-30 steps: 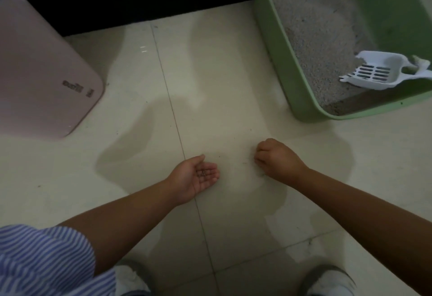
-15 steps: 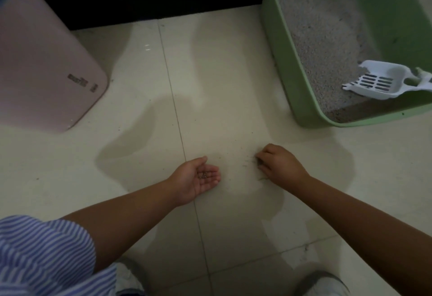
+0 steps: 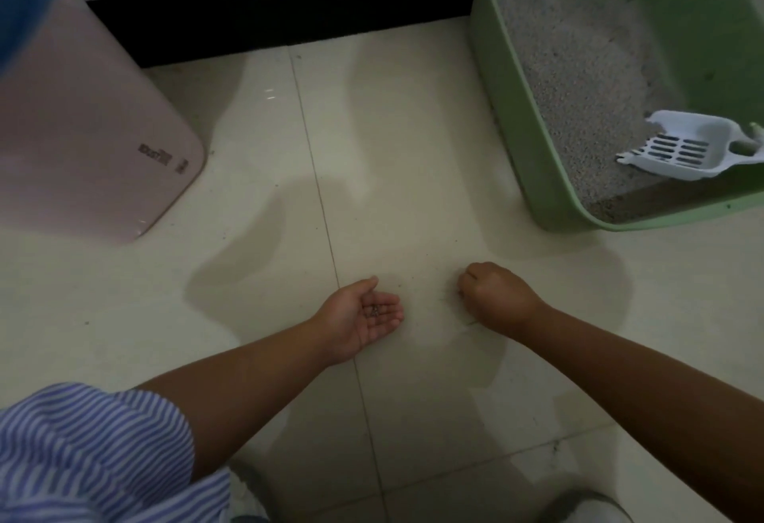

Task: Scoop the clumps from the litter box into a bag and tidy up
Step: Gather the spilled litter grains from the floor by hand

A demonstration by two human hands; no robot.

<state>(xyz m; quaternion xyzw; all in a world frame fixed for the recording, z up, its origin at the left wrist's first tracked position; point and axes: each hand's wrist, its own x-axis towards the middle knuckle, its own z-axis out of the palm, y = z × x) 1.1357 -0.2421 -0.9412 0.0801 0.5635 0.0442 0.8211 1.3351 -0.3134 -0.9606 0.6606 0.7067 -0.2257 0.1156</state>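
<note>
Keep your cupped, palm-up left hand [image 3: 364, 316] level under its few dark litter grains [image 3: 374, 310] while your curled right hand [image 3: 494, 297] pinches strays off the cream tiled floor [image 3: 413, 200], then tip them into the green plastic litter box [image 3: 512, 117] at two o'clock.

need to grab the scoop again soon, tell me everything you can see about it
The scoop is white, plastic-looking, with raised side walls and a flat floor cut by rows of oblong slots. Its handle runs off the right edge of the picture, with a hole near the bowl. It lies inside the green litter box at the near right end, slotted floor up, resting on the grey litter. No clumps show in it. Neither hand touches it.
</note>
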